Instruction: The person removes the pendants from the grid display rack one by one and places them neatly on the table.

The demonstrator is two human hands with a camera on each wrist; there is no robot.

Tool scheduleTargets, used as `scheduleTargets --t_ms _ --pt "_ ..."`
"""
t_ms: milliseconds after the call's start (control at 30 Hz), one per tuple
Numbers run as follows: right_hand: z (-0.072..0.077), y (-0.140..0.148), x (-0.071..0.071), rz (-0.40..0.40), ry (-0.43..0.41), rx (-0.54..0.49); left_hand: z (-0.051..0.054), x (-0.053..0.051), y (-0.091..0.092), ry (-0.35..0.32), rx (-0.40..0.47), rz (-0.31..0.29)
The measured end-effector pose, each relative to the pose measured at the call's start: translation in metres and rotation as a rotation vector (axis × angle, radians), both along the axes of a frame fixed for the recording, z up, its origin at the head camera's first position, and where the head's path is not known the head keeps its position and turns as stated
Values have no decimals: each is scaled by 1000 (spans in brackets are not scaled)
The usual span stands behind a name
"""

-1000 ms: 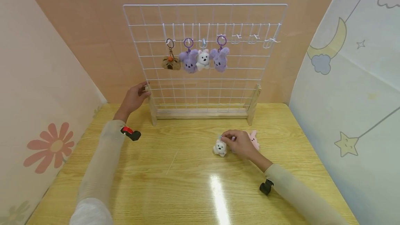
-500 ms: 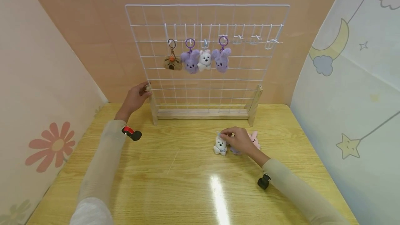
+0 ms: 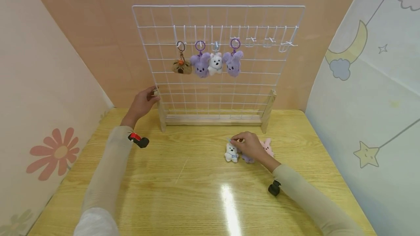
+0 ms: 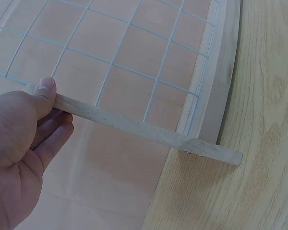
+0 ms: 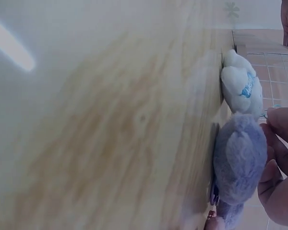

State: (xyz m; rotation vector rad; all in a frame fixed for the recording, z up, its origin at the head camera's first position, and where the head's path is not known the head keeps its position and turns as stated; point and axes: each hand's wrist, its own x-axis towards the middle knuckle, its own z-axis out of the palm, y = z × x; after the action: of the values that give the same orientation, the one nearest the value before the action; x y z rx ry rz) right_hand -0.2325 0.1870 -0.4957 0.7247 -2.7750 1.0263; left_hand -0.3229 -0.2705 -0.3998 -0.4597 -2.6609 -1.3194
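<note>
My left hand grips the top of the wooden upright at the left end of the rack, thumb on one side and fingers on the other. My right hand pinches the top of a white plush keychain near its blue clasp, low over the table. Beside it, partly under that hand, lies a purple plush; a pink plush lies to the right. On the rack hang a brown plush, two purple ones and a white plush.
The white wire grid stands on a wooden base at the table's back. Three hooks at its right, including the end one, hold nothing. Patterned cloth walls flank the wooden table.
My right hand has moved slightly up and left, and the white plush under it has tilted more upright, uncovering more of the purple plush. The left hand keeps its grip on the upright.
</note>
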Motion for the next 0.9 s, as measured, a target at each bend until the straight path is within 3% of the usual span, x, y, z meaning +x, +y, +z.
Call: scheduleTargets --t_ms 500,767,900 --pt "2 -5 -10 25 29 29 -2 -2 0 17 -15 -1" --pt "18 -1 -9 -2 2 -27 -3 -3 -1 16 -15 2" --pt "28 -1 -9 9 30 -32 -3 -3 -2 12 -7 -1"
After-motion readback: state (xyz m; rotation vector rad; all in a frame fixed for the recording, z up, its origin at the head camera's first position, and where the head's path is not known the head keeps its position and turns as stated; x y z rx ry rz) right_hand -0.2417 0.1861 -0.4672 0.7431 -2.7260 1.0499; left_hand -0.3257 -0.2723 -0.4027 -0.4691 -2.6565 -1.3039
